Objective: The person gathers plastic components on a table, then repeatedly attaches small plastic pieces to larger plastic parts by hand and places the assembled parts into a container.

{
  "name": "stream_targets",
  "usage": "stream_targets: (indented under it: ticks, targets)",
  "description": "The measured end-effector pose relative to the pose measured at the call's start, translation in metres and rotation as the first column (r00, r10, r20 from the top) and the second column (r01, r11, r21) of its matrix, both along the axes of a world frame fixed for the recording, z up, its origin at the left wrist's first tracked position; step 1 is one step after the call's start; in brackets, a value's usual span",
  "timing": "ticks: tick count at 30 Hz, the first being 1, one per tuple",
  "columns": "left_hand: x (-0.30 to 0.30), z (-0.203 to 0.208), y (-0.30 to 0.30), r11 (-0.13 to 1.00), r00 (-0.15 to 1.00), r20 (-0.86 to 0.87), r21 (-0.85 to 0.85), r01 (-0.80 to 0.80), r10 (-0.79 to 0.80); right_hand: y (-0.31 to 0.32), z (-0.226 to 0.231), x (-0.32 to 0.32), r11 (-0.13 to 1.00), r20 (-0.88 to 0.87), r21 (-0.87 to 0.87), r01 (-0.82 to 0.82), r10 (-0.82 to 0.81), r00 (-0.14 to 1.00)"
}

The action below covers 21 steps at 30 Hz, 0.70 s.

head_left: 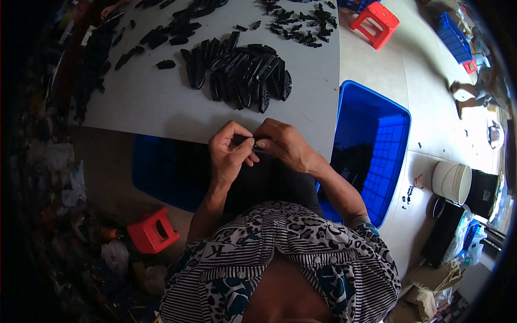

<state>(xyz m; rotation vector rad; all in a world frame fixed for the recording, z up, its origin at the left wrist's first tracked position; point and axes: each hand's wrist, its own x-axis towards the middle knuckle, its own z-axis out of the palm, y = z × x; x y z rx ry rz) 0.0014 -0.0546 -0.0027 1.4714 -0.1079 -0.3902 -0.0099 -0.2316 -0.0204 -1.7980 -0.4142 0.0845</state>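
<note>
My left hand (231, 151) and my right hand (283, 142) meet at the front edge of the grey-white table (151, 110). Between their pinched fingertips is a small black part (255, 145), mostly covered by the fingers, so its shape cannot be made out. Both hands are closed on it. Just beyond them lies a heap of long, black, boat-shaped plastic parts (237, 70). Farther back on the right is a spread of smaller black pieces (301, 21). More black elongated parts (172, 32) are scattered at the back left.
A large blue crate (396, 134) stands right of the table, and another blue bin (161, 185) sits partly under it. Red stools (153, 230) are on the floor. A white bucket (451, 182) is at the right. Another person's leg (466, 94) shows at far right.
</note>
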Motion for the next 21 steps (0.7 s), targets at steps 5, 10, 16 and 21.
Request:
stream_targets:
  ticks: [5, 10, 16, 21]
  targets:
    - [-0.008, -0.002, 0.004, 0.999, 0.996, 0.084, -0.032, -0.023, 0.026, 0.009, 0.002, -0.010, 0.997, -0.124, 0.055, 0.049, -0.042, 0.991]
    - [-0.010, -0.004, 0.017, 1.000, 0.999, 0.044, -0.013, 0.004, -0.003, 0.024, -0.013, -0.020, 0.992, -0.008, 0.007, 0.125, -0.125, 0.992]
    - [-0.004, -0.017, 0.078, 0.916, 0.966, -0.183, 0.327, 0.233, -0.181, -0.025, 0.010, 0.015, 0.978, 0.225, -0.083, 0.190, -0.167, 0.960]
    - [0.004, -0.019, 0.099, 0.654, 0.963, 0.032, 0.740, 0.158, -0.269, -0.145, 0.006, 0.126, 0.680, 0.661, -0.201, 0.705, -0.437, 0.610]
